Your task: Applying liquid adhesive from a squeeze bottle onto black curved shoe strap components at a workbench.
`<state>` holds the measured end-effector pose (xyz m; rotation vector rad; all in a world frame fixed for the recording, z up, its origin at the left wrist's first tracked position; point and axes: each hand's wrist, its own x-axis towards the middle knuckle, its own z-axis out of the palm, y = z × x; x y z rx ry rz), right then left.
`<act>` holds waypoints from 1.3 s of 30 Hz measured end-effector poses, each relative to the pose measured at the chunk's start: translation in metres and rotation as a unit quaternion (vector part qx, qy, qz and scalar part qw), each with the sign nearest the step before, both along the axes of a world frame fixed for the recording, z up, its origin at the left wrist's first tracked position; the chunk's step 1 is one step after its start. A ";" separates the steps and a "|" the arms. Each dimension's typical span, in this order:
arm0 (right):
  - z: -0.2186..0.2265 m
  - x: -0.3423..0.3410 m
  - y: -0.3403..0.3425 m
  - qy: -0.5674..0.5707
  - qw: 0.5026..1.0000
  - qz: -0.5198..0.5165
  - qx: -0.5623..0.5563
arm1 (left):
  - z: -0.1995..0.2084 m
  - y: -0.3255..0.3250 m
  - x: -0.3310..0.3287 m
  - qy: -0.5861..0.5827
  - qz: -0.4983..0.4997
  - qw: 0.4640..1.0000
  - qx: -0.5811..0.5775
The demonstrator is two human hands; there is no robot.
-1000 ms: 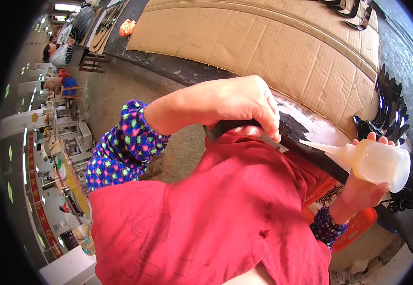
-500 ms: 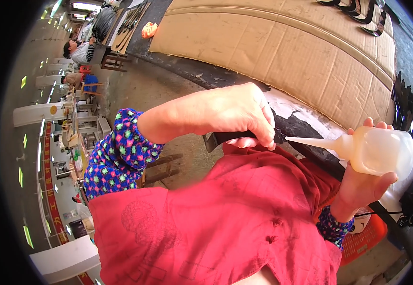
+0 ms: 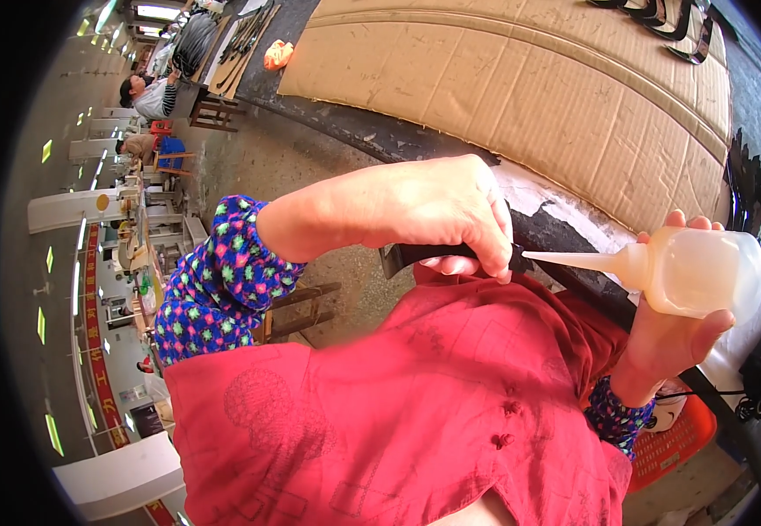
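Observation:
My left hand [image 3: 459,215] is closed, its fingers and thumb pinching a flat black strip [image 3: 411,254] whose bent end sticks out on the left. Most of the strip is hidden behind the fingers. A translucent squeeze bottle [image 3: 713,273] with pale contents lies on its side in my right hand [image 3: 661,342], fingers behind it and thumb along the near side. Its long tapered nozzle [image 3: 573,260] points left, the tip at the dark end of the strip beside my left fingertips. Whether the tip touches the strip I cannot tell.
A large cardboard sheet [image 3: 520,79] covers much of the dark worktable. Several curved black strips [image 3: 691,39] lie on its far right corner, with jagged black pieces [image 3: 753,193] beside it. An orange crumpled item [image 3: 278,54] and a red basket [image 3: 674,438] are nearby. People sit further off.
Both hands keep their grips and nearly the same places. The dark end of the strip by the nozzle tip shows less past my left fingers now.

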<state>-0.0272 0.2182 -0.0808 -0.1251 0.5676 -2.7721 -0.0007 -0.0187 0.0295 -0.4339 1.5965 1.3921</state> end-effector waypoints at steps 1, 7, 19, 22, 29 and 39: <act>0.001 0.001 0.000 0.000 1.000 -0.001 0.002 | 0.001 0.000 0.001 -0.005 -0.001 1.000 0.005; 0.010 0.004 -0.004 -0.008 1.000 -0.012 0.004 | 0.005 0.000 0.001 -0.011 -0.021 1.000 0.004; 0.016 0.006 -0.006 -0.005 1.000 -0.004 0.007 | 0.008 -0.001 0.004 -0.021 -0.013 1.000 0.013; 0.016 0.006 -0.006 -0.003 1.000 0.000 0.004 | 0.009 -0.001 0.004 -0.025 -0.013 1.000 0.013; 0.016 0.007 -0.003 -0.005 1.000 0.007 -0.005 | 0.010 -0.002 0.004 -0.026 -0.010 0.999 0.022; 0.017 0.007 -0.001 -0.010 1.000 0.003 0.010 | 0.015 0.000 -0.001 -0.026 -0.016 1.000 0.001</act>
